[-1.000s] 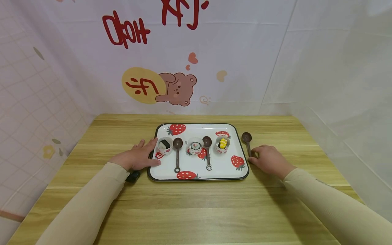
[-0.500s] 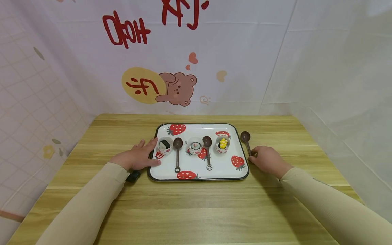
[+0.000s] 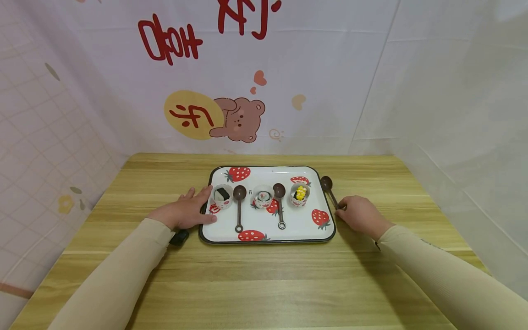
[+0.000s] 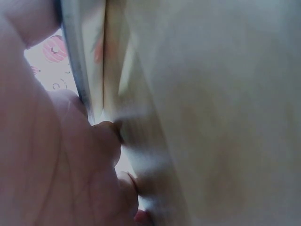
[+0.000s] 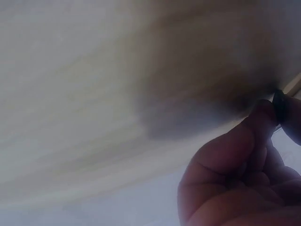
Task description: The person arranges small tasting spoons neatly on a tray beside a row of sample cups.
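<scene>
A brown round-bowled measuring spoon (image 3: 327, 184) lies along the tray's right edge, its bowl at the tray's upper right side. My right hand (image 3: 363, 216) pinches the end of its handle between thumb and fingertips, also in the right wrist view. With fingers spread, my left hand (image 3: 185, 211) rests at the left rim of the white strawberry-print tray (image 3: 301, 232), thumb over the rim. On the tray, two more brown spoons, a left one (image 3: 239, 208) and a right one (image 3: 280, 206), alternate with paper cups holding a rice ball (image 3: 222, 195), a sushi roll (image 3: 263, 197) and yellow-topped sushi (image 3: 299, 194).
A small black object (image 3: 179, 238) sits on the wooden table (image 3: 264, 284) below my left wrist. White printed cloth (image 3: 313, 82) closes off the back and both sides.
My right hand has swung the spoon's bowl left and slightly up, from apart from the tray to right at its edge. The left hand and the tray have stayed put.
</scene>
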